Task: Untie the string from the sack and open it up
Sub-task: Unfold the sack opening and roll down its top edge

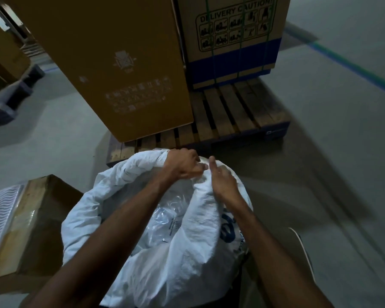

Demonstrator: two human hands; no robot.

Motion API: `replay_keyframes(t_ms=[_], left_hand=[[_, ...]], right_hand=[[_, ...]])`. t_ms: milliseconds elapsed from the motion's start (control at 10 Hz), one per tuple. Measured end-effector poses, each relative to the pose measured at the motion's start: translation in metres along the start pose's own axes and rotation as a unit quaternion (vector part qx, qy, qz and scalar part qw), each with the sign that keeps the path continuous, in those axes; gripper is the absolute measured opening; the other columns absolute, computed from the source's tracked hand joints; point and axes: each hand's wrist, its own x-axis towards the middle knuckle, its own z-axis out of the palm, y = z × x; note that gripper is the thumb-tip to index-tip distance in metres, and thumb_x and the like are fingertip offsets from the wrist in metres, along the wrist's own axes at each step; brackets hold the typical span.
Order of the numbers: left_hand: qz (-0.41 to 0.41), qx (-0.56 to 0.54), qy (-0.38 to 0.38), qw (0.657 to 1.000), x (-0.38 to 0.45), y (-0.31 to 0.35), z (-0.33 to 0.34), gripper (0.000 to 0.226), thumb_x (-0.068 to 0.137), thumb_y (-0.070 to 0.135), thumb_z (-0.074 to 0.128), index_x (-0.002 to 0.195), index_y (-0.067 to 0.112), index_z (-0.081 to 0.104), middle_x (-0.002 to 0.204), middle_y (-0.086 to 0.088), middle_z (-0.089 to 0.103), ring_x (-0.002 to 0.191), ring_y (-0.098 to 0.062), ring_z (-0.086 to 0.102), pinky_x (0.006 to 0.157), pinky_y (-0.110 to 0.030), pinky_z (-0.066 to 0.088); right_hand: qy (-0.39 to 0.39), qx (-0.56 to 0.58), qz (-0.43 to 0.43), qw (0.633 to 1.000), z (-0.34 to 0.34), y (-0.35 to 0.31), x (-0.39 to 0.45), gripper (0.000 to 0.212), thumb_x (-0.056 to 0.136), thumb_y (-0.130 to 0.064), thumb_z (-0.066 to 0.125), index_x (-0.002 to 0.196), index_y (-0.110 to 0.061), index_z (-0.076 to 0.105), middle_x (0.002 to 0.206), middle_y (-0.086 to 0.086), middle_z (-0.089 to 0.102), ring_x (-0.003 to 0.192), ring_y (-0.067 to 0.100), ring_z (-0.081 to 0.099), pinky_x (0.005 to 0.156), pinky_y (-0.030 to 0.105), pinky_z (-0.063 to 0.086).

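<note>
A white woven sack (193, 252) with blue print stands on the floor in front of me, its mouth spread wide and its rim rolled outward. Clear plastic lining (165, 216) shows inside. My left hand (182, 164) is closed around the rolled far rim of the sack. My right hand (220, 177) rests on the right side of the rim just beside it, fingers bent into the fabric. No string is visible.
A wooden pallet (229, 116) lies just beyond the sack, carrying a tall brown carton (111, 63) and a strapped carton (233, 38) with a blue band. A low cardboard box (31, 221) stands at my left. Grey floor with a green line (351, 63) runs to the right.
</note>
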Motion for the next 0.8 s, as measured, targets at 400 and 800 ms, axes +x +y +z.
replay_keyframes(t_ms=[400,800], left_hand=[[-0.042,-0.225,0.121,0.966,-0.102,0.025,-0.026,0.037,0.095,0.046,0.062,0.123,0.022,0.057,0.12,-0.004,0.062,0.108,-0.021,0.058,0.091,-0.04,0.051],[-0.114,-0.497,0.056,0.859,-0.17,0.064,0.018,0.027,0.07,0.029,0.092,0.082,0.014,0.073,0.07,0.003,0.067,0.063,-0.007,0.06,0.06,-0.023,0.049]], right_hand=[[0.021,0.283,0.137,0.949,0.004,0.008,-0.05,0.038,0.103,-0.029,0.056,0.133,-0.007,0.053,0.119,0.016,0.063,0.089,0.027,0.065,0.051,0.025,0.053],[-0.098,0.372,0.078,0.92,-0.01,0.009,-0.066,0.066,0.107,-0.056,0.029,0.112,-0.001,0.064,0.093,0.022,0.07,0.09,0.034,0.063,0.082,0.043,0.054]])
